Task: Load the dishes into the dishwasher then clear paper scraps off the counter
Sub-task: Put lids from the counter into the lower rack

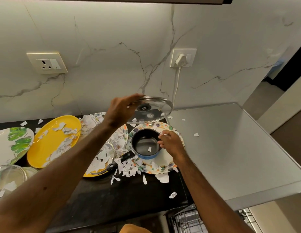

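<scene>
My left hand (121, 110) grips the rim of a glass lid (152, 110) and holds it tilted in the air above the dishes. Below it a small blue saucepan (145, 144) with a black handle stands on a speckled plate (165, 167); one paper scrap lies inside the pan. My right hand (170, 143) pinches the pan's right rim. Torn paper scraps (125, 169) cover the black counter (112, 195) and the plates. A yellow plate (50, 140) and a leaf-patterned plate (13, 142) lie to the left.
A grey appliance top (227, 148) adjoins the counter on the right, with a few scraps on it. The open dishwasher rack (188, 219) shows at the bottom. A glass bowl (8, 179) sits at far left. A white cord (176, 84) hangs from a wall socket.
</scene>
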`<state>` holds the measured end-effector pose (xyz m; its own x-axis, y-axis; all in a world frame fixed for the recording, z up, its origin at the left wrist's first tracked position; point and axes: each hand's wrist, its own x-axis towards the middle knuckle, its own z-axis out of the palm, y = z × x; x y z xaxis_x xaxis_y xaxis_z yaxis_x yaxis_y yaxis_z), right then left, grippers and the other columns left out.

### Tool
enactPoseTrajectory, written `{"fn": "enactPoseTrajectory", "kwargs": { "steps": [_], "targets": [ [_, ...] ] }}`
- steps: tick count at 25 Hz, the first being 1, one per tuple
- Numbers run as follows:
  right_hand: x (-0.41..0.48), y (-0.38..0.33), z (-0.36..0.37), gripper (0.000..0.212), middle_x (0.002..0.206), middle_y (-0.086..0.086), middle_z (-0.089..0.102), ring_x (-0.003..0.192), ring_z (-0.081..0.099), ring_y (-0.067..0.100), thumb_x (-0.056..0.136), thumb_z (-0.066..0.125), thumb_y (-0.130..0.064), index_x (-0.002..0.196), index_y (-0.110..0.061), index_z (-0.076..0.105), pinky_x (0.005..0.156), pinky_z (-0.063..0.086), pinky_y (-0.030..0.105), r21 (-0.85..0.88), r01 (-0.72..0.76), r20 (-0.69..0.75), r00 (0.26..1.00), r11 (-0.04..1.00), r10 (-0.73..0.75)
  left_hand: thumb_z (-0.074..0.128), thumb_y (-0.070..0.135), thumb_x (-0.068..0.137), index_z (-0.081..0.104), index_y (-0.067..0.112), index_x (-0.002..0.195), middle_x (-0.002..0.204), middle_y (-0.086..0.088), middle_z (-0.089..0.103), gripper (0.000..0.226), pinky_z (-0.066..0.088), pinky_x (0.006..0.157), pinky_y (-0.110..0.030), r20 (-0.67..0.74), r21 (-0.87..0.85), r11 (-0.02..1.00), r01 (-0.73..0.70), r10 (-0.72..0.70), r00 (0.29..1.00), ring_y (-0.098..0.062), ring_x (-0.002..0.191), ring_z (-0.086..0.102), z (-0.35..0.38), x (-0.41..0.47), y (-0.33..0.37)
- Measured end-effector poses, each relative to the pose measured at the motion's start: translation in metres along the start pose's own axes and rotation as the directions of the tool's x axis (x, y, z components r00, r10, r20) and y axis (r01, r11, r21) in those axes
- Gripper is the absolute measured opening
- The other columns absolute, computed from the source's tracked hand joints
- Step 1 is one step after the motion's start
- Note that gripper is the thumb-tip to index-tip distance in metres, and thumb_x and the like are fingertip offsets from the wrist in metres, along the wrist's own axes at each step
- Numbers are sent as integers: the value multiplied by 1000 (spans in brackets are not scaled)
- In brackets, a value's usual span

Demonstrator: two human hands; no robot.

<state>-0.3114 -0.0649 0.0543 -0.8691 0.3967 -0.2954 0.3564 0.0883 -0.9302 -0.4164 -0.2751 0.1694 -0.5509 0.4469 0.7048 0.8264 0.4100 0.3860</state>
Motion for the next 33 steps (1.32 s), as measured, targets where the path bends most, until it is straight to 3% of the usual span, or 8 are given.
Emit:
{"fn": "enactPoseTrajectory", "kwargs": {
  "steps": [3, 5, 10, 14, 17, 22, 28, 33],
  "targets": [
    [-1, 0, 4, 43, 118, 7, 74, 90, 76, 16, 104, 61, -32, 142, -15, 53, 83, 65, 36, 33, 29, -85, 996, 999, -26, 59, 21, 101, 69, 13, 129, 102, -8, 77, 31, 64, 68, -34, 189, 90, 938, -336, 315, 930, -19, 79, 74, -2, 0, 12],
    [-1, 1, 7, 52, 125, 10, 72, 93, 76, 18, 103, 63, -34, 149, -15, 46, 87, 65, 40, 48, 31, -102, 994, 998, -26, 59, 20, 99, 69, 12, 128, 99, -8, 77, 31, 63, 65, -31, 229, 84, 911, -403, 376, 898, -19, 75, 73, 3, -2, 20],
    [-7, 4, 0, 55, 131, 10, 68, 100, 75, 22, 103, 63, -29, 153, -19, 40, 92, 63, 44, 182, -8, -108, 994, 983, 28, 58, 19, 99, 69, 7, 126, 105, -9, 77, 32, 64, 75, -29, 114, -10, 974, -225, 225, 968, -15, 81, 74, 10, 5, 29],
    [-18, 10, -24, 48, 141, 2, 62, 119, 67, 21, 104, 61, -39, 148, -25, 46, 95, 62, 38, 178, 107, -94, 991, 978, -92, 63, 13, 100, 64, 8, 127, 111, -3, 76, 28, 64, 82, -34, 157, -337, 902, 270, -229, 961, -11, 98, 75, 11, 13, 31],
    [-38, 6, -41, 32, 115, 9, 76, 94, 76, 20, 109, 53, -36, 132, -14, 61, 76, 62, 28, 304, 192, -150, 977, 933, -152, 64, 16, 101, 65, 7, 122, 106, -8, 77, 23, 65, 73, -34, 248, -517, 680, 520, -463, 851, -22, 88, 78, 22, 11, 45],
    [-60, 23, -77, 29, 78, 10, 74, 55, 63, 18, 113, 45, -31, 114, -11, 67, 53, 51, 25, 307, 177, -270, 958, 935, -93, 63, 33, 102, 66, 10, 119, 104, -12, 78, 29, 65, 72, -40, 482, -412, 426, 805, -648, 590, -27, 86, 78, 55, -9, 65],
    [-105, 69, -164, 24, 70, 15, 68, 48, 57, 19, 111, 50, -23, 114, -12, 71, 49, 46, 27, 369, 32, -254, 965, 929, 67, 45, 19, 110, 58, -1, 127, 99, -22, 77, 29, 63, 66, -32, 795, -134, 150, 980, -574, 197, -31, 86, 78, 112, -35, 128],
    [-152, 112, -259, 22, 67, 14, 71, 47, 57, 17, 105, 55, -19, 112, -11, 74, 57, 50, 29, 371, -61, -279, 945, 927, 174, 47, 18, 109, 51, -7, 131, 94, -27, 76, 33, 65, 64, -35, 834, -64, 122, 990, -539, 120, -34, 77, 77, 177, -73, 214]
  ]
}}
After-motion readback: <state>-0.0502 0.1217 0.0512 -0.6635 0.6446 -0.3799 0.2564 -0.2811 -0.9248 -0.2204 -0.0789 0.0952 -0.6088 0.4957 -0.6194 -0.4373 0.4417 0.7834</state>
